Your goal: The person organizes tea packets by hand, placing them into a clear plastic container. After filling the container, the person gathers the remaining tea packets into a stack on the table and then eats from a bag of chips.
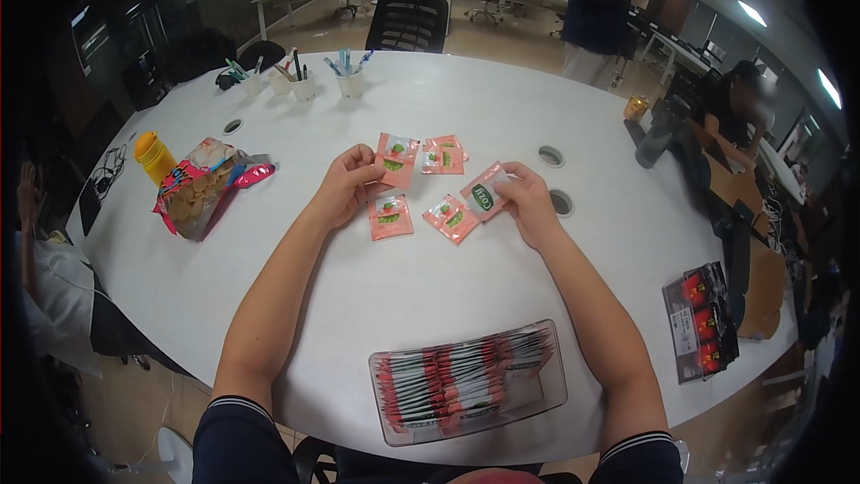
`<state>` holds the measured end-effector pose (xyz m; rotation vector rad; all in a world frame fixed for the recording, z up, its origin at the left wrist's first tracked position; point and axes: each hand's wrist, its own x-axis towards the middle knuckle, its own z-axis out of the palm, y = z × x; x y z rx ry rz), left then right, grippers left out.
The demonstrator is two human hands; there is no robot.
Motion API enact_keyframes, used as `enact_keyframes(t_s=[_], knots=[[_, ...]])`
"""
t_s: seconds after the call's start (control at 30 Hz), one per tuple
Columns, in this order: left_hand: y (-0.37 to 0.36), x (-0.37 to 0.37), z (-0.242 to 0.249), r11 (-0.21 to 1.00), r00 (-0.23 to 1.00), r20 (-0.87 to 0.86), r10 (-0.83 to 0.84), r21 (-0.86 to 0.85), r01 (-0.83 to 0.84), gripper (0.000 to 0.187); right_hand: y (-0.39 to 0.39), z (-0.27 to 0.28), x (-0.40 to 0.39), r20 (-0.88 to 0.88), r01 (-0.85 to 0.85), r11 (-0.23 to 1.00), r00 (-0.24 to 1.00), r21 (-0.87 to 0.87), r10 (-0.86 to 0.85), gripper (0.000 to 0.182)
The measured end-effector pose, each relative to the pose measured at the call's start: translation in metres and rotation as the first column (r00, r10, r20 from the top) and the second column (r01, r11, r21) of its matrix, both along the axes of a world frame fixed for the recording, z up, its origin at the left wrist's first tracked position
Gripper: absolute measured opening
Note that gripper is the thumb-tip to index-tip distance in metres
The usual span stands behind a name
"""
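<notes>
hands (347, 186) pinch sachets (485, 193) by edges, gap between

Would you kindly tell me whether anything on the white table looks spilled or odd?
Slightly: the crumpled red plastic snack bag at left gapes open, exposing tan pieces, though I see none spilled. The square pink packet in the right hand shows a face lettered Cozy, unlike the green-patterned pink packets lying nearby.

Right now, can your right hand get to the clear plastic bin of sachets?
Probably yes: only white tabletop shows between the right hand and the clear plastic bin, which looks open. The hand pinches a Cozy sachet, though, so it might need to put that down first.
</notes>
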<state>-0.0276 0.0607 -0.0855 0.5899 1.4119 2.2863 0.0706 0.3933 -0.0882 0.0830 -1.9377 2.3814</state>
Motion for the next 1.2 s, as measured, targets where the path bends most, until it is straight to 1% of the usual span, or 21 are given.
enact_keyframes(t_s=[0.03, 0.13, 0.23, 0.3, 0.4, 0.5, 0.53, 0.57, 0.6, 0.67, 0.7, 0.73, 0.8, 0.83, 0.87, 0.93, 0.97, 1.07, 1.1, 1.17, 1.2], knots=[[0.003, 0.004, 0.000, 0.999, 0.999, -0.031, 0.031, -0.042, -0.033, 0.021, 0.001, -0.002, -0.002, -0.001, -0.017, 1.000, 1.000, -0.012, 0.017, 0.031], [0.010, 0.020, 0.016, 0.989, 0.993, -0.028, 0.111, -0.097, -0.114, 0.038, -0.002, -0.002, -0.001, 0.008, -0.042, 0.998, 0.999, -0.052, 0.043, 0.026], [0.006, 0.015, 0.013, 0.986, 0.994, -0.031, 0.102, -0.126, -0.105, 0.048, -0.004, -0.001, 0.001, 0.025, -0.033, 0.997, 0.999, -0.063, 0.035, 0.025], [0.006, 0.012, 0.012, 0.991, 0.997, 0.018, 0.080, -0.108, -0.078, 0.043, -0.003, 0.000, 0.001, 0.034, -0.048, 0.997, 0.998, -0.060, 0.050, 0.025], [0.015, 0.017, 0.015, 0.992, 0.995, 0.063, 0.073, -0.107, -0.066, 0.038, -0.006, 0.007, 0.006, -0.010, -0.072, 0.992, 0.997, -0.103, 0.072, 0.028], [0.028, 0.032, 0.026, 0.986, 0.991, 0.120, 0.055, -0.160, -0.035, 0.037, -0.006, 0.007, 0.004, -0.085, -0.029, 0.999, 0.996, 0.021, 0.031, 0.030], [0.033, 0.036, 0.028, 0.983, 0.989, 0.143, 0.045, -0.184, -0.018, 0.037, -0.006, 0.006, 0.002, -0.112, 0.001, 1.000, 0.994, 0.001, 0.000, 0.030], [0.038, 0.032, 0.023, 0.985, 0.996, 0.090, 0.008, -0.170, 0.007, 0.040, -0.008, 0.004, 0.000, -0.138, 0.029, 0.999, 0.990, -0.020, -0.032, 0.031], [0.045, 0.040, 0.030, 0.990, 0.994, 0.111, 0.017, -0.139, -0.001, 0.042, -0.012, 0.005, -0.001, -0.164, 0.056, 0.998, 0.985, -0.043, -0.062, 0.032], [0.059, 0.058, 0.043, 0.997, 0.987, 0.155, 0.039, -0.079, -0.027, 0.046, -0.024, 0.011, 0.001, -0.336, 0.226, 0.974, 0.917, 0.000, -0.213, 0.027], [0.061, 0.065, 0.045, 0.999, 0.978, 0.207, -0.019, -0.044, 0.028, 0.056, -0.033, 0.015, 0.005, -0.418, 0.311, 0.950, 0.864, 0.007, -0.280, 0.024], [0.061, 0.064, 0.040, 0.998, 0.976, 0.204, -0.069, 0.005, 0.069, 0.056, -0.043, 0.017, 0.011, -0.501, 0.363, 0.923, 0.827, 0.128, -0.255, 0.024], [0.067, 0.064, 0.036, 0.982, 0.966, 0.187, -0.178, 0.102, 0.161, 0.058, -0.058, 0.021, 0.027, -0.650, 0.486, 0.805, 0.740, 0.340, -0.172, 0.023], [0.069, 0.066, 0.034, 0.963, 0.953, 0.198, -0.229, 0.187, 0.193, 0.048, -0.057, 0.021, 0.031, -0.758, 0.506, 0.736, 0.652, 0.450, 0.015, 0.024], [0.071, 0.070, 0.037, 0.946, 0.938, 0.217, -0.269, 0.244, 0.215, 0.048, -0.060, 0.024, 0.033, -0.807, 0.530, 0.681, 0.570, 0.506, 0.156, 0.025], [0.072, 0.076, 0.038, 0.901, 0.905, 0.248, -0.346, 0.358, 0.246, 0.049, -0.066, 0.030, 0.033, -0.811, 0.595, 0.554, 0.381, 0.583, 0.444, 0.028], [0.072, 0.075, 0.034, 0.933, 0.934, 0.200, -0.297, 0.271, 0.239, 0.058, -0.065, 0.030, 0.033, -0.779, 0.537, 0.565, 0.416, 0.626, 0.468, 0.034], [0.068, 0.065, 0.028, 0.974, 0.970, 0.134, -0.201, 0.132, 0.184, 0.060, -0.062, 0.032, 0.039, -0.831, 0.476, 0.706, 0.467, 0.524, 0.302, 0.048], [0.066, 0.063, 0.030, 0.985, 0.975, 0.201, -0.095, 0.160, 0.062, 0.061, -0.058, 0.032, 0.039, -0.784, 0.468, 0.656, 0.524, 0.592, 0.333, 0.051], [0.050, 0.043, 0.023, 0.940, 0.937, 0.320, -0.144, 0.340, 0.028, 0.060, -0.046, 0.028, 0.037, -0.667, 0.431, 0.541, 0.640, 0.723, 0.381, 0.058], [0.042, 0.036, 0.021, 0.906, 0.909, 0.376, -0.178, 0.424, 0.002, 0.060, -0.044, 0.022, 0.036, -0.603, 0.402, 0.475, 0.677, 0.783, 0.421, 0.056]])
